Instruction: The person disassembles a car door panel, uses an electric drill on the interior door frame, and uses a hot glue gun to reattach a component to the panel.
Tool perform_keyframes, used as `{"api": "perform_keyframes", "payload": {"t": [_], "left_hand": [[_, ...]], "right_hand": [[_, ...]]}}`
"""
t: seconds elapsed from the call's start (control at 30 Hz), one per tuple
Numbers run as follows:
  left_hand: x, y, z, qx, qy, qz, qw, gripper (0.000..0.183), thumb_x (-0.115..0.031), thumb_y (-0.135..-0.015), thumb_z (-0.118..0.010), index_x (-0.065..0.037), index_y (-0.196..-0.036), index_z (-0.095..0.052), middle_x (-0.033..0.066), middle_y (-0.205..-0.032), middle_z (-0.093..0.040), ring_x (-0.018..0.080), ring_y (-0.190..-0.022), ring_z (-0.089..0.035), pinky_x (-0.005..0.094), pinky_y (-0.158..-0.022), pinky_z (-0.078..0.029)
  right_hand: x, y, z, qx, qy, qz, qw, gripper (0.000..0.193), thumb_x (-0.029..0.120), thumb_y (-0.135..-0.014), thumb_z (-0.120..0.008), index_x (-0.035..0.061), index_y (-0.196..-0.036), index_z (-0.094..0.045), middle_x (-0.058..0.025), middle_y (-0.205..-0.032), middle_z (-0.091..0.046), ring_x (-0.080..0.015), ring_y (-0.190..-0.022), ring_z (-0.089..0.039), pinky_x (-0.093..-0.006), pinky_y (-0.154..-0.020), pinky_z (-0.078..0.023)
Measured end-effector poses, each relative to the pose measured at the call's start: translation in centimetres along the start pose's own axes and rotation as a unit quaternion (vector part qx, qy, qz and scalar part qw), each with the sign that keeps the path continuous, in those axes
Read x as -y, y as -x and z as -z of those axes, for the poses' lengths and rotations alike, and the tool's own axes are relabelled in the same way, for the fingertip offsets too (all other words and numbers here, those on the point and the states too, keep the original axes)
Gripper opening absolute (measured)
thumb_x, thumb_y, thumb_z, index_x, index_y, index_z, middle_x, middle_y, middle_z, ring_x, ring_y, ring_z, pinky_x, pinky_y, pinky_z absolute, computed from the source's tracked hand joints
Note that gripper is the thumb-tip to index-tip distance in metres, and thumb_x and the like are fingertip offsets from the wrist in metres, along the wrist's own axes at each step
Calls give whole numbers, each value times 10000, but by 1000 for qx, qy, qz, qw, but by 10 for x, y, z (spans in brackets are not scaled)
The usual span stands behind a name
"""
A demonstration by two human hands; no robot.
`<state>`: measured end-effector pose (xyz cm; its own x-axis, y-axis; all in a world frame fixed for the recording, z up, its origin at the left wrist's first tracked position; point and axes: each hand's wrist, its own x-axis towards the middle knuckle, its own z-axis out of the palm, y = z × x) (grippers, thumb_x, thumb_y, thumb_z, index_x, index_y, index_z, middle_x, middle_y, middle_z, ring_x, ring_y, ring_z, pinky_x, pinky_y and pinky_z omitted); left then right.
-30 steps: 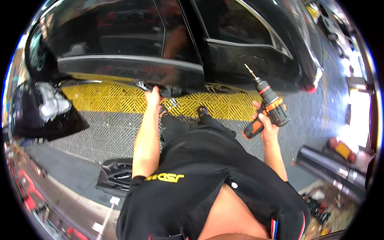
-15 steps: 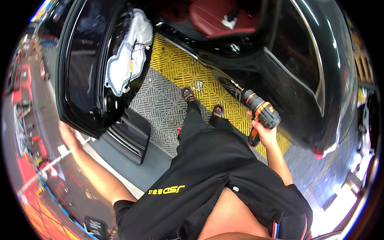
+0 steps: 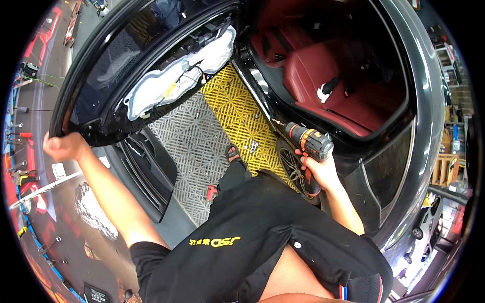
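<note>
My right hand [image 3: 321,169] grips the handle of a black and orange cordless drill [image 3: 309,139], whose bit points up and left toward the car's door opening. On the left, my left hand [image 3: 66,146] is closed at the rear lower corner of the open black car door [image 3: 113,63], fingers curled against its edge. The door's inner side lacks its trim, showing a white padded liner [image 3: 151,96] with a dark wire and a yellow label. Part of the left fingers is hidden.
A black door trim panel [image 3: 146,177] leans below the door. The car has red seats [image 3: 316,70], with a small white and black object [image 3: 327,91] on one. Small loose parts [image 3: 252,146] lie on the yellow floor tiles. A wheel [image 3: 290,164] sits beside the drill.
My view has shifted closer to the cabin, showing more of the red seats. The left hand has curled at the door's corner. The drill stays in my right hand.
</note>
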<state>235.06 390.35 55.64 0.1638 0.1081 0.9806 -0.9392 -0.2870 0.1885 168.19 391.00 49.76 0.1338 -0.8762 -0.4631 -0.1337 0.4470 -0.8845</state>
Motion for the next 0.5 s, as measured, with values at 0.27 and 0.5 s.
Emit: {"api": "perform_keyframes", "payload": {"t": [0.27,0.5], "left_hand": [[-36,12,18,-16,30,67,997,733,-587,-1095,-256,37,-956,-613,180,-921,-635,307,-838,-632,440,-771,-557],[-211,186,-4,136,1,550,824,450,-349,-1059,-530,16,-1323,-507,178,-1251,-588,286,-1107,-608,430,-984,-498]], "right_hand": [[75,-117,-17,63,43,-35,997,397,-2,-850,-663,15,-1235,-566,-107,-1102,-724,-111,-721,-610,-285,-670,-534],[183,-262,-14,171,185,11,968,346,219,-899,-733,17,-1170,-658,-52,-915,-718,-96,-695,-628,-296,-657,-529]]}}
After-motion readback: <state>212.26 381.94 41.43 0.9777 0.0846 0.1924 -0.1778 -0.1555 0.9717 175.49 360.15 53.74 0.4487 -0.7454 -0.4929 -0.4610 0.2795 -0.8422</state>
